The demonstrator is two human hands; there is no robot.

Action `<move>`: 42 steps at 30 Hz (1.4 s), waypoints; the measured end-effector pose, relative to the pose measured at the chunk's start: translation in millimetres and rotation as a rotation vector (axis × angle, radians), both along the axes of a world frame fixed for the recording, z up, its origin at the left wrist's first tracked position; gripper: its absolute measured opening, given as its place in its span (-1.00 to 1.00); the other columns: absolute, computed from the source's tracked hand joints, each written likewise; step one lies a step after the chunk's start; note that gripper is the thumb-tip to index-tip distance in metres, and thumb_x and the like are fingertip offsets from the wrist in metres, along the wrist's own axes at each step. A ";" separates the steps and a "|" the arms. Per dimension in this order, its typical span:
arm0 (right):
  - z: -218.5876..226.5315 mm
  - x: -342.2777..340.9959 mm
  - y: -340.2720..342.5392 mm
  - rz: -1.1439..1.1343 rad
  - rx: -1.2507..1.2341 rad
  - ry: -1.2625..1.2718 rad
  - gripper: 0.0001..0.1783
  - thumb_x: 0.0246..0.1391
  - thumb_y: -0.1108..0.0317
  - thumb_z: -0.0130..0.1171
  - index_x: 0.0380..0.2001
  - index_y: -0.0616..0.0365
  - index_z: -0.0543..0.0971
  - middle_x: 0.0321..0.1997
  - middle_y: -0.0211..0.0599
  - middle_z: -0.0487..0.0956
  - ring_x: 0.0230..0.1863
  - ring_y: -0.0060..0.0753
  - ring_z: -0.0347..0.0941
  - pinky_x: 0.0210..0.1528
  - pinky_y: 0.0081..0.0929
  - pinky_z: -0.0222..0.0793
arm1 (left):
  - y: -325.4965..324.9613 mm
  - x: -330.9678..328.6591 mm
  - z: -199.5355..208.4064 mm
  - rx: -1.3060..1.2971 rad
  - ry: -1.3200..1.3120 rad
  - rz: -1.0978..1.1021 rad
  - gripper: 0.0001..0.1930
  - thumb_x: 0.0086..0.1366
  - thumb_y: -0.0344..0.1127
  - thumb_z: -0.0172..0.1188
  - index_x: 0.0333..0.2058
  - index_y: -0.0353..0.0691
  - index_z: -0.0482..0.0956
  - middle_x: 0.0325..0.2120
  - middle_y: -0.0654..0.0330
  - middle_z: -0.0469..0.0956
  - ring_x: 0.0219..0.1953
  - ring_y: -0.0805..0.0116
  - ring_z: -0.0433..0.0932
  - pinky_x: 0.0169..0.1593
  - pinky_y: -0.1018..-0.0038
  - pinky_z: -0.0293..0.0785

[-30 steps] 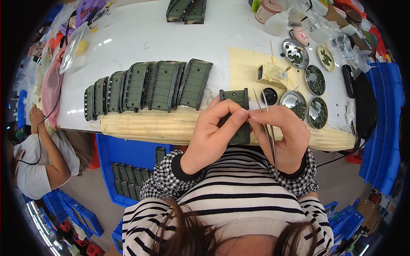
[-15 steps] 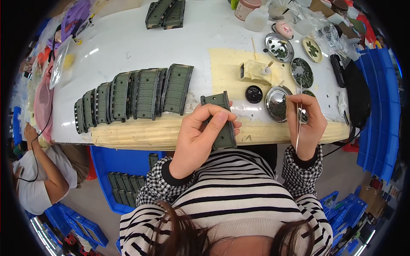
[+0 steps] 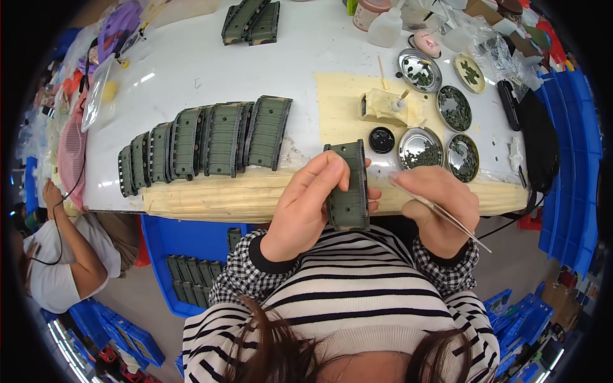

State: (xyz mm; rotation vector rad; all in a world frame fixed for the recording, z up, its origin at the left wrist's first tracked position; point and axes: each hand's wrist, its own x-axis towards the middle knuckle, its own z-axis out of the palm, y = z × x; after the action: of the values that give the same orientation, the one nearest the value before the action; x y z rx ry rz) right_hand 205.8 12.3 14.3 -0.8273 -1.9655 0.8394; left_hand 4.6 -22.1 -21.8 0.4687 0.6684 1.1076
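A dark green, ribbed plastic casing (image 3: 349,191) is in my left hand (image 3: 303,207), held nearly upright at the table's front edge. My left thumb lies across its upper left side, and fingertips show beyond its right edge. Just to the right, my right hand (image 3: 444,204) is closed on metal tweezers (image 3: 454,223), which slant down to the right. Its outstretched fingertips point at the casing with a small gap between. Whether anything small sits at those fingertips, I cannot make out. Beyond my right hand stand round metal dishes (image 3: 401,155) of small dark green pieces.
Similar green casings (image 3: 223,137) stand in a row on the left, with more (image 3: 263,25) at the back. A black pot (image 3: 381,140) and a yellow-taped block (image 3: 383,105) are near the dishes. Below the table, a blue tray (image 3: 156,252) holds casings. Another person (image 3: 70,255) sits at left.
My right hand has come away from the dishes, leftward and nearer me, toward the casing. The tweezers have swung from upright to slanting. My left hand and the casing have shifted slightly right.
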 end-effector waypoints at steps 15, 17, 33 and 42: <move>1.1 -15.2 4.3 0.095 -0.142 0.006 -0.69 -0.10 0.45 0.38 -0.20 0.23 0.66 -0.27 -0.19 0.62 -0.28 -0.27 0.56 -0.25 -0.46 0.48 | -0.4 -0.2 3.7 0.057 0.022 -0.039 -0.65 0.53 -0.13 -0.23 -0.40 -0.23 0.28 -0.30 -0.02 0.55 -0.19 0.26 0.61 -0.10 0.44 0.57; 1.4 -15.7 5.1 0.101 -0.135 0.002 -0.70 -0.09 0.45 0.38 -0.21 0.24 0.66 -0.27 -0.18 0.62 -0.29 -0.27 0.56 -0.26 -0.46 0.49 | -0.3 -0.4 4.0 0.064 0.025 -0.045 -0.65 0.53 -0.13 -0.24 -0.40 -0.23 0.28 -0.30 -0.03 0.56 -0.18 0.26 0.61 -0.09 0.44 0.57; 1.1 -16.1 7.5 0.102 -0.183 0.031 -0.77 -0.02 0.56 0.29 -0.22 0.26 0.66 -0.27 -0.17 0.62 -0.30 -0.35 0.56 -0.30 -0.52 0.50 | 0.7 -1.1 0.6 0.080 0.028 -0.063 -0.64 0.53 -0.12 -0.25 -0.39 -0.23 0.29 -0.31 0.04 0.53 -0.19 0.29 0.60 -0.08 0.43 0.57; -6.3 -7.7 11.7 -0.017 -0.074 0.122 -0.79 0.22 0.39 0.12 -0.23 0.32 0.65 -0.32 -0.18 0.61 -0.30 -0.43 0.53 -0.23 -0.50 0.46 | -2.1 -0.3 3.0 0.064 -0.033 0.026 -0.71 0.47 -0.30 -0.11 0.10 -0.20 0.18 -0.13 -0.03 0.48 -0.12 0.20 0.59 -0.02 0.30 0.58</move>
State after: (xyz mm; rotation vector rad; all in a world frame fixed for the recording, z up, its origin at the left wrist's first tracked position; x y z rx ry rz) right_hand 198.1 24.0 8.0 -0.8150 -1.8282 0.9356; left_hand 4.4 -24.2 -18.8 0.4969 0.6131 1.1615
